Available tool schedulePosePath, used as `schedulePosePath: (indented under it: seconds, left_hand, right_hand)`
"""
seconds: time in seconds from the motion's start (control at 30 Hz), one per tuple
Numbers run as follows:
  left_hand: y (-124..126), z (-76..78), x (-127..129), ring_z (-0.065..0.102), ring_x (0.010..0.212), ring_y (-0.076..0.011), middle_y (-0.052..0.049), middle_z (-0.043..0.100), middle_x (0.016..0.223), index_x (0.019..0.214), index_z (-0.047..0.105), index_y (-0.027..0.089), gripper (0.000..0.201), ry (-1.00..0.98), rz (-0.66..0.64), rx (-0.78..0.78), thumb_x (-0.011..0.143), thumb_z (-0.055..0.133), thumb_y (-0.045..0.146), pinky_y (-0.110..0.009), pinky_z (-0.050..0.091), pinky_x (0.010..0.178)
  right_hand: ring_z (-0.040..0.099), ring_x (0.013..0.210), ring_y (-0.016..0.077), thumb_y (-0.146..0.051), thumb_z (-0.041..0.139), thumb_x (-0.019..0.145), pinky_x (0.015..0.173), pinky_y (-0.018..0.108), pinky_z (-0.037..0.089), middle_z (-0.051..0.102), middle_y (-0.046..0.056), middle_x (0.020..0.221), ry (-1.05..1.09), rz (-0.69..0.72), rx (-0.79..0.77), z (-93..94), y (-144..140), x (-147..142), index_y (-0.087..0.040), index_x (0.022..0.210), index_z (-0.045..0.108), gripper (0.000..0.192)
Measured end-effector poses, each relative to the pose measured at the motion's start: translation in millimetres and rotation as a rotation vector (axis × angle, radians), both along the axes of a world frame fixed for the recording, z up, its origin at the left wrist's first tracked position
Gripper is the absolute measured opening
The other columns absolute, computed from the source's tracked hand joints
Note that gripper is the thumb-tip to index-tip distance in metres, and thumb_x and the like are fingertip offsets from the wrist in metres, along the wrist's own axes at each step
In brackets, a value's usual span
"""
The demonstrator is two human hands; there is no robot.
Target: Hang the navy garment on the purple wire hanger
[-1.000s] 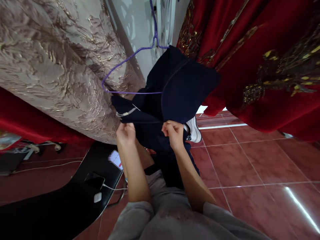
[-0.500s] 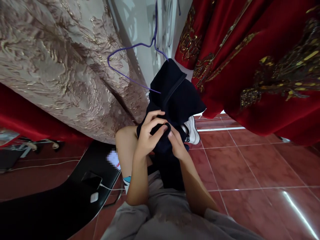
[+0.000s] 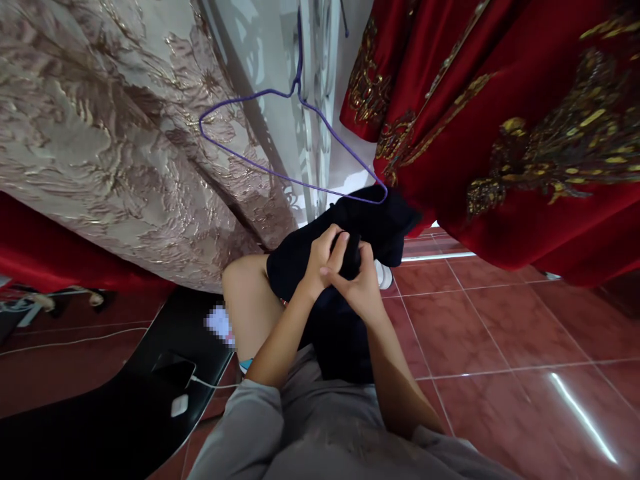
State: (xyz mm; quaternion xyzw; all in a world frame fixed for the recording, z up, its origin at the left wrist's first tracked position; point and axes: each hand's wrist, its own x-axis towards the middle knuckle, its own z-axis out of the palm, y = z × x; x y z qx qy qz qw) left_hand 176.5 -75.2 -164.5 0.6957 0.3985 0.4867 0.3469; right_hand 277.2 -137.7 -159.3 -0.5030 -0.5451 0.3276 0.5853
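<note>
Both hands, left hand and right hand, gripping bunched navy garment over lap; purple hanger catching its top corner; red embroidered robe crowding right, hiding garment's edge; phone probably charging

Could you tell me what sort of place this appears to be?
Probably a garment or dress shop, or a tailor's room. Red gowns with gold embroidery and a beige brocade gown hang overhead, a purple wire hanger carries a dark navy garment that both hands bunch up, and the floor is red tile.
</note>
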Motion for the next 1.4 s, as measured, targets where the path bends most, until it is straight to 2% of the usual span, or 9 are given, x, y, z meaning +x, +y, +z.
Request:
schedulePosePath:
  seconds: [0.13,0.3,0.4,0.57,0.7,0.93,1.07,1.17,1.4]
  left_hand:
    - [-7,11.8,1,0.067,0.094,-0.0203,-0.007,0.069,0.098,0.1,0.062,0.02,0.026,0.077,-0.061,0.158,0.109,0.049,0.042,-0.037,0.052,0.097]
    - [3,30.6,-3,0.064,0.085,-0.0162,-0.002,0.07,0.089,0.093,0.062,0.021,0.021,0.177,-0.035,0.397,0.108,0.055,0.033,-0.043,0.043,0.117]
    - [8,35.1,-5,0.063,0.082,-0.0161,0.0,0.068,0.083,0.088,0.062,0.021,0.024,0.169,-0.083,0.457,0.106,0.059,0.036,-0.04,0.048,0.11]
    - [0,36.0,-10,0.065,0.082,-0.019,-0.004,0.067,0.09,0.1,0.058,0.02,0.037,0.189,-0.375,0.25,0.106,0.05,0.056,-0.04,0.055,0.098]
    - [7,33.4,-30,0.071,0.101,-0.0247,-0.008,0.071,0.101,0.104,0.067,0.018,0.042,0.581,-0.57,0.324,0.105,0.052,0.056,-0.052,0.035,0.125]
    - [34,57.9,-121,0.064,0.127,-0.0375,-0.016,0.077,0.111,0.098,0.077,0.015,0.048,0.93,-0.299,0.34,0.095,0.066,0.062,-0.072,0.008,0.128]
    - [20,75.8,-156,0.073,0.105,-0.0309,-0.012,0.078,0.103,0.091,0.076,0.017,0.04,0.645,-0.126,0.158,0.095,0.065,0.056,-0.062,0.034,0.123]
    - [1,86.0,-163,0.075,0.1,-0.0286,-0.01,0.079,0.098,0.09,0.075,0.018,0.031,0.336,-0.054,0.02,0.091,0.072,0.049,-0.048,0.053,0.107]
    - [-19,105.2,-178,0.069,0.075,-0.0197,-0.001,0.066,0.075,0.079,0.063,0.021,0.034,-0.026,0.136,0.032,0.083,0.081,0.05,-0.033,0.057,0.072]
  right_hand:
    - [0.061,0.09,0.0192,-0.049,0.073,0.09,0.083,0.034,0.052,0.063,0.004,0.095,0.162,-0.105,-0.076,-1.8,2,10,-0.02,0.105,0.059,0.036]
    - [0.061,0.108,0.0217,-0.041,0.07,0.094,0.102,0.041,0.048,0.066,0.007,0.112,0.008,-0.037,0.021,10.6,2,32,-0.021,0.106,0.068,0.024]
    - [0.062,0.092,0.0188,-0.036,0.071,0.092,0.085,0.036,0.051,0.067,0.004,0.097,0.028,0.006,0.009,24.1,-2,42,-0.02,0.096,0.068,0.016]
    - [0.04,0.062,0.0112,-0.022,0.065,0.087,0.059,0.028,0.034,0.042,-0.003,0.066,-0.033,-0.109,0.173,60.5,-2,54,-0.02,0.066,0.047,0.028]
    - [0.03,0.057,0.0098,-0.015,0.063,0.085,0.053,0.028,0.025,0.032,-0.003,0.063,-0.007,-0.16,0.286,92.6,7,64,-0.021,0.066,0.037,0.033]
    - [0.047,0.055,0.0103,-0.037,0.076,0.09,0.048,0.024,0.033,0.054,-0.003,0.068,0.075,0.247,0.033,111.6,38,72,-0.023,0.086,0.057,0.024]
    - [0.066,0.072,0.0136,-0.044,0.081,0.083,0.063,0.026,0.053,0.072,0.0,0.089,0.268,0.625,-0.29,97.7,53,50,-0.025,0.107,0.069,0.032]
    - [0.07,0.081,0.0176,-0.052,0.078,0.083,0.073,0.031,0.056,0.073,0.003,0.089,0.224,0.795,-0.412,82.6,56,26,-0.025,0.097,0.074,0.031]
    - [0.051,0.077,0.0146,-0.066,0.064,0.093,0.073,0.03,0.047,0.052,0.0,0.079,0.083,0.42,0.044,85.7,80,31,-0.022,0.079,0.058,0.047]
